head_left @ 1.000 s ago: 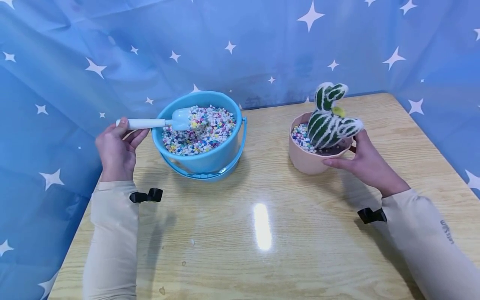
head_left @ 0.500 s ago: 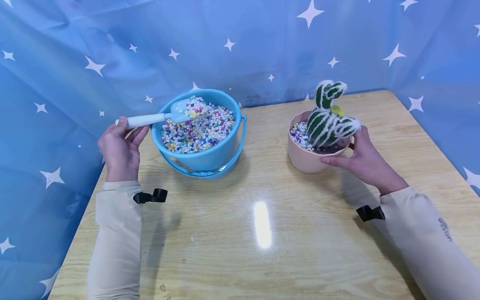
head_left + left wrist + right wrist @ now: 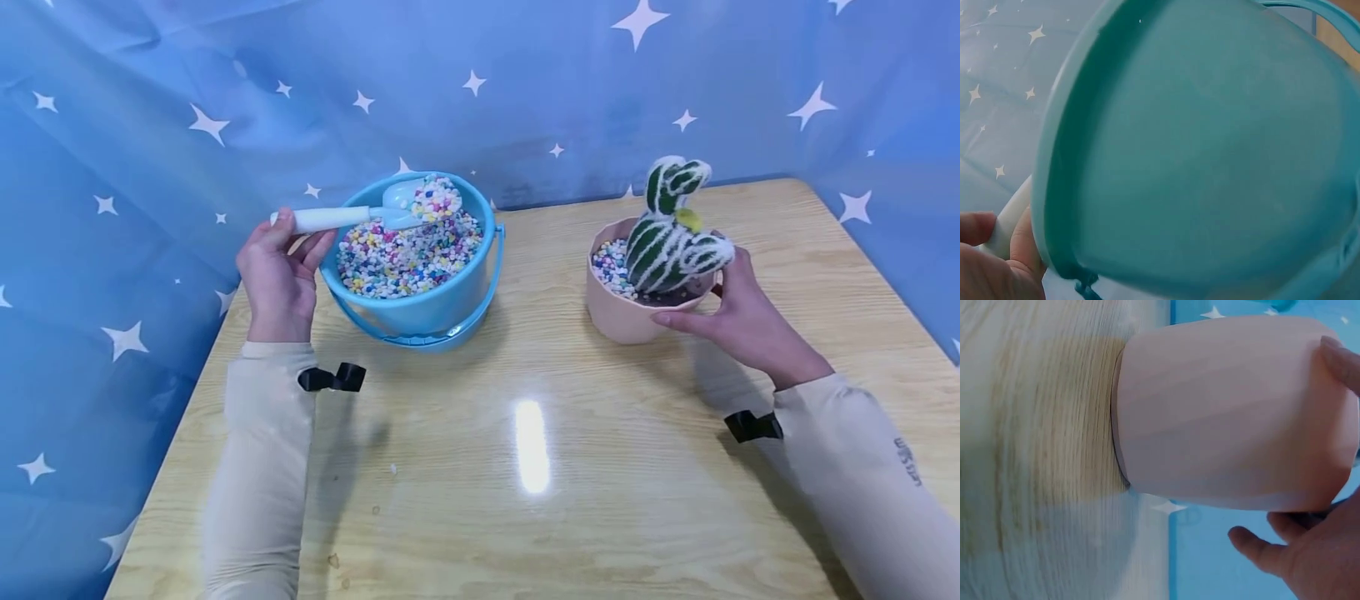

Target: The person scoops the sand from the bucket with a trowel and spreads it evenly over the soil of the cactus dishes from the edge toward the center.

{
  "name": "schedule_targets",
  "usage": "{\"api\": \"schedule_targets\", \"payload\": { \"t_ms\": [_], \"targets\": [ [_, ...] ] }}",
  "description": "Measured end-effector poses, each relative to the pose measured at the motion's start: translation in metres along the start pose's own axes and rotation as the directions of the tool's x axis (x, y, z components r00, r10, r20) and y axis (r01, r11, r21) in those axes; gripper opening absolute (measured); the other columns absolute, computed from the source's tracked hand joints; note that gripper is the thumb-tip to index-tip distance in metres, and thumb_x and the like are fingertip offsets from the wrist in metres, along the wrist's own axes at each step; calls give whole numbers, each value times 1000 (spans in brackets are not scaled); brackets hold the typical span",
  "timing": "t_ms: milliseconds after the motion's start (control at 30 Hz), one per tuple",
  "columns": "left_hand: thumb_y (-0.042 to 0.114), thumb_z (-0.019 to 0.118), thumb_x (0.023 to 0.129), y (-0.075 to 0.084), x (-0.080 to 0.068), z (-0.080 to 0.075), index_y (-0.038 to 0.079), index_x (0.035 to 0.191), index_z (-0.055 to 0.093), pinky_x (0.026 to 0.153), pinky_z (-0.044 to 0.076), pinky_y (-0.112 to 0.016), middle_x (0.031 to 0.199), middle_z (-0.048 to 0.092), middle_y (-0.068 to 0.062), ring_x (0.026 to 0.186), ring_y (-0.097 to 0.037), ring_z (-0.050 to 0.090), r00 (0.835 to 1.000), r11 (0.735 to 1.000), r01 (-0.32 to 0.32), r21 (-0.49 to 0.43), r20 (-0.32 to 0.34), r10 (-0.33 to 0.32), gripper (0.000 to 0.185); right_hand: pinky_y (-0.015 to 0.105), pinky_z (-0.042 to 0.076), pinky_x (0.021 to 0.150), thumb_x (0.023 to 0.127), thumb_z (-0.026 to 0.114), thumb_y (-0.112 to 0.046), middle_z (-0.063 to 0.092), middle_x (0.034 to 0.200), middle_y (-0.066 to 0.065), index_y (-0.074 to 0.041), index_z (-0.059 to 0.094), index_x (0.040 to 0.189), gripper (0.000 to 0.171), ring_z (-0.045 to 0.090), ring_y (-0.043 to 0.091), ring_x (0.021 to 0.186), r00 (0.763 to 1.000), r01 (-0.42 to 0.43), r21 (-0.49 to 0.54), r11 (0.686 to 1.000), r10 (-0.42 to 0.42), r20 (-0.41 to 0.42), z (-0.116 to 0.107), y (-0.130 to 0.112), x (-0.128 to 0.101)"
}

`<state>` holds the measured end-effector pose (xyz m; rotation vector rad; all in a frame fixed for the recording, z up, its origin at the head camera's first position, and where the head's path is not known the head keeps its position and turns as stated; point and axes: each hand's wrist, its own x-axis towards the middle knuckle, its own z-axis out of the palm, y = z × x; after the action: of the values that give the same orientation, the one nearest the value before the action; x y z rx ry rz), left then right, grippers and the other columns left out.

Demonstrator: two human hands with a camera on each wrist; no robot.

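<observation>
White-handled scoop (image 3: 352, 215), gripped by the left hand (image 3: 279, 279), sits upper left, now raised higher over the blue bucket (image 3: 416, 262), loaded with pebbles. Right hand (image 3: 738, 317) still grips the pink pot (image 3: 626, 312) at right. Wooden table (image 3: 525, 450); starred blue backdrop (image 3: 150, 100).

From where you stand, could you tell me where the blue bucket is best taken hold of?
Probably by its bail handle, which lies folded down along the near side of the blue bucket; come from the front and swing it up. The pebbles fill it, so the rim offers little finger room.
</observation>
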<state>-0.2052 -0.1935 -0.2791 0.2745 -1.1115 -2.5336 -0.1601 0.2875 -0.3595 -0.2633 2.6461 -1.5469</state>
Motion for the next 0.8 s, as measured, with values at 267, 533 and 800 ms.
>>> {"api": "schedule_targets", "payload": {
  "t_ms": [267,533,800],
  "targets": [
    [7,61,98,-5,-1,12,-8,109,56,83,58,-40,106,57,-24,78,-36,71,999,1000,4,-2,39,-4,19,69,19,110,83,82,-11,13,149,9,-30,18,154,98,14,27,138,998,57,39,998,-57,-5,-3,0,-4],
    [3,62,97,-8,-9,27,-9,107,59,81,59,-41,103,60,-24,74,-34,71,997,1000,-11,-4,73,11,16,68,25,108,81,83,-10,16,144,10,-21,20,154,97,15,30,132,999,39,2,999,-39,-8,-1,0,0],
    [2,58,98,-15,-19,49,-11,104,53,81,58,-40,104,58,-25,77,-36,72,990,1000,2,4,142,-2,14,67,26,107,80,84,-9,17,145,8,-23,25,153,94,17,28,132,997,69,21,997,-69,-24,0,-3,-1]
  ]
}}
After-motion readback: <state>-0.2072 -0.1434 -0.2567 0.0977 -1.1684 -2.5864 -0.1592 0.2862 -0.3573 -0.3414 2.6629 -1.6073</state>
